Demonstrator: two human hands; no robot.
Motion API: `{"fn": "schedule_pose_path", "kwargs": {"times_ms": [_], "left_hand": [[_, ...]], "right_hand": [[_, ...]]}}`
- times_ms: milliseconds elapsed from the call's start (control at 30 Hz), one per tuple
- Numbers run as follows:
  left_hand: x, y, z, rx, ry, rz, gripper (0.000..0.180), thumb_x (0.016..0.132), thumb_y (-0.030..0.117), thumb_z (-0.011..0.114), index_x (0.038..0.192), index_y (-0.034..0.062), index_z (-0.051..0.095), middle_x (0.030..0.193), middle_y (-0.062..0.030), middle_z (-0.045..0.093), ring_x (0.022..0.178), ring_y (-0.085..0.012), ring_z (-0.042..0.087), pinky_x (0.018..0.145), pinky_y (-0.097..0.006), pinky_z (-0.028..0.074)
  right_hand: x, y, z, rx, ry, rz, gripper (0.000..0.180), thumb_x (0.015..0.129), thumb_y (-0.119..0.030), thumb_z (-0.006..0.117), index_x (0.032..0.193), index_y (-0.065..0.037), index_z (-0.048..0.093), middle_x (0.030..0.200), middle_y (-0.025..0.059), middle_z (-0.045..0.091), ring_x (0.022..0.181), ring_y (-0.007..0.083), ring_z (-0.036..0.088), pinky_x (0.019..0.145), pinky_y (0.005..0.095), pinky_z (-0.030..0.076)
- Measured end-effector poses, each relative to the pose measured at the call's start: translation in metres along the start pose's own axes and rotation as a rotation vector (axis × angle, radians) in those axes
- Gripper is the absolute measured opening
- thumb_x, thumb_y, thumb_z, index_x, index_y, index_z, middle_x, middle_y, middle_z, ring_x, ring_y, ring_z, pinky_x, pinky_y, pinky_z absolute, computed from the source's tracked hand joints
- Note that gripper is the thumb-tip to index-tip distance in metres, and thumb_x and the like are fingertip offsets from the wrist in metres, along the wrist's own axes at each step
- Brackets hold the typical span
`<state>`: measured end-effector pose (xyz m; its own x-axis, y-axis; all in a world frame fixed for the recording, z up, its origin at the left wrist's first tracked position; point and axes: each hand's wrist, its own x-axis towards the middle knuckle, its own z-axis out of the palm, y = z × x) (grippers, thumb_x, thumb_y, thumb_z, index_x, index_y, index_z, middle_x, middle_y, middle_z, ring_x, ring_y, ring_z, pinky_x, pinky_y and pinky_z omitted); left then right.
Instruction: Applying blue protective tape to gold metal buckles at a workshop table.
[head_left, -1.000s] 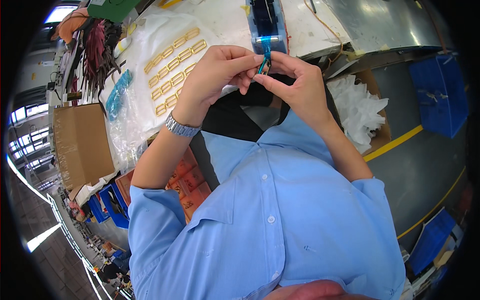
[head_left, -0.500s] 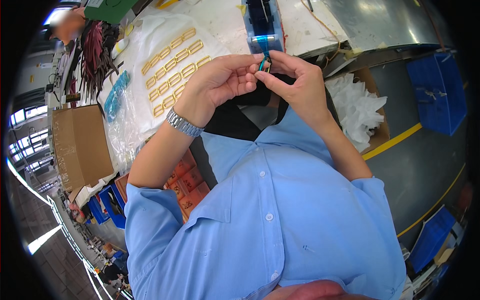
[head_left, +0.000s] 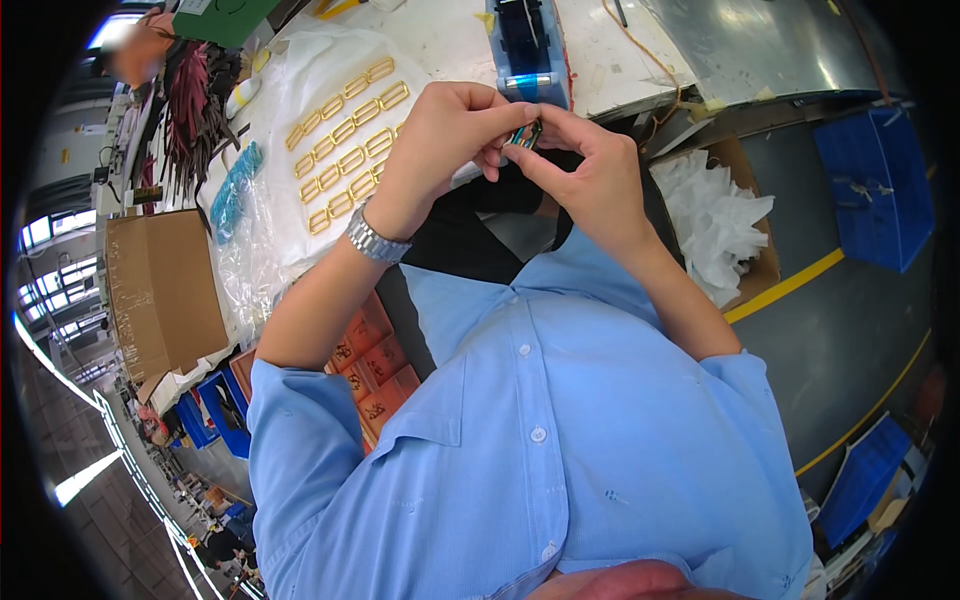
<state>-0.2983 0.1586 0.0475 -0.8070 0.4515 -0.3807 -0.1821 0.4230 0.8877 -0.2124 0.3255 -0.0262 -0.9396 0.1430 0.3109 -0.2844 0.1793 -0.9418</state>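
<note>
In front of the tape dispenser (head_left: 528,60), my two hands meet over a small metal buckle (head_left: 524,135) with blue-green film on it. Thumb and fingers of my left hand (head_left: 452,140) are closed at its left side. My right hand (head_left: 592,170) pinches it from the right, thumb below and index finger above. Fingers cover much of the buckle. A short end of blue tape lies over the dispenser's front roller. To the left, gold rectangular buckles (head_left: 352,157) lie in rows on a white sheet (head_left: 300,80).
Left of the buckles are a teal bundle (head_left: 234,190) in clear plastic, dark red leather strips (head_left: 190,105) and a cardboard box (head_left: 165,295). A carton of crumpled white paper (head_left: 712,220) stands at the right, with a blue bin (head_left: 872,185) beyond. Orange bins (head_left: 375,365) sit by my left arm.
The blue tape strip that ran from the dispenser to my fingers is now separate from it. My left hand has turned and risen slightly, its fingers now folded over the buckle.
</note>
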Motion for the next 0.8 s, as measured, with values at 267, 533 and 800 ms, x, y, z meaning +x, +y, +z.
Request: {"fn": "schedule_pose_path", "kwargs": {"times_ms": [267, 533, 800], "left_hand": [[0.006, -0.031, -0.012, -0.845, -0.156, -0.411, 0.019, 0.1, 0.016, 0.079, 0.103, -0.0021, 0.073, 0.077, -0.0031, 0.071, 0.061, -0.0101, 0.068, 0.062, -0.025, 0.063], [-0.044, -0.024, 0.008, 0.202, 0.234, 0.403, 0.017, 0.097, 0.006, 0.078, 0.111, -0.0019, 0.073, 0.091, -0.0067, 0.075, 0.078, -0.0123, 0.072, 0.068, -0.026, 0.059], [-0.032, -0.057, 0.068, 0.033, 0.634, 0.759, 0.028, 0.088, -0.004, 0.081, 0.115, -0.0007, 0.073, 0.092, -0.0102, 0.075, 0.078, -0.0168, 0.073, 0.072, -0.03, 0.061]], "right_hand": [[0.001, -0.014, -0.003, -0.091, 0.027, -0.008, 0.038, 0.089, -0.022, 0.087, 0.115, 0.003, 0.075, 0.085, 0.0158, 0.077, 0.074, 0.0219, 0.077, 0.07, 0.031, 0.058], [0.002, -0.008, -0.004, 0.219, -0.003, 0.28, 0.05, 0.094, -0.026, 0.087, 0.12, 0.015, 0.073, 0.095, 0.0114, 0.083, 0.083, 0.0063, 0.071, 0.072, 0.0248, 0.057], [0.003, -0.01, 0.003, 0.403, 0.045, 0.326, 0.049, 0.095, -0.026, 0.086, 0.121, 0.014, 0.074, 0.092, 0.0093, 0.081, 0.081, 0.0043, 0.07, 0.075, 0.0219, 0.057]]}}
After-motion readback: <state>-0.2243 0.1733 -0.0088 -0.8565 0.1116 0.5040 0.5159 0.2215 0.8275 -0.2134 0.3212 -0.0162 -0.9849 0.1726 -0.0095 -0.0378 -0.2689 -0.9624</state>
